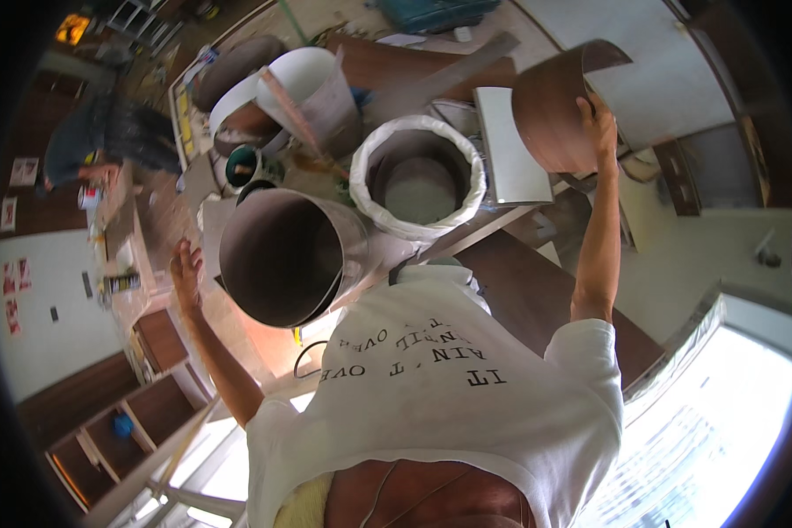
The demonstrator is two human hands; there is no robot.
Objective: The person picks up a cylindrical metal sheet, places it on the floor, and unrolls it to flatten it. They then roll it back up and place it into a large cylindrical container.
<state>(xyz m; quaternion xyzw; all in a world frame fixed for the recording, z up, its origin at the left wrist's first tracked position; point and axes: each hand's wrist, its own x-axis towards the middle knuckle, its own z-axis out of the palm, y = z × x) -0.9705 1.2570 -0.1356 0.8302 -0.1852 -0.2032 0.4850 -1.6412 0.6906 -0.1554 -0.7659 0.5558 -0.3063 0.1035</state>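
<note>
At the right, my right hand (600, 130) grips the edge of a brown curved panel (546, 114), bent like part of a cylinder and standing upright. My left hand (187, 271) is raised on the left with its fingers apart and nothing in them. Nearest to it is a large open cylinder (354, 233) with a dark inside, tilted toward me; a gap separates the two. Between my arms stands a round bin (365, 189) lined with a white bag. Beside the brown panel lies a white flat board (510, 150).
Behind the bin, white curved sheets (312, 75) and a long wooden strip (286, 110) crowd the table. A small green-rimmed container (242, 165) stands left of them. Another person (119, 132) bends over a bench at far left. Open shelving (123, 431) is at lower left.
</note>
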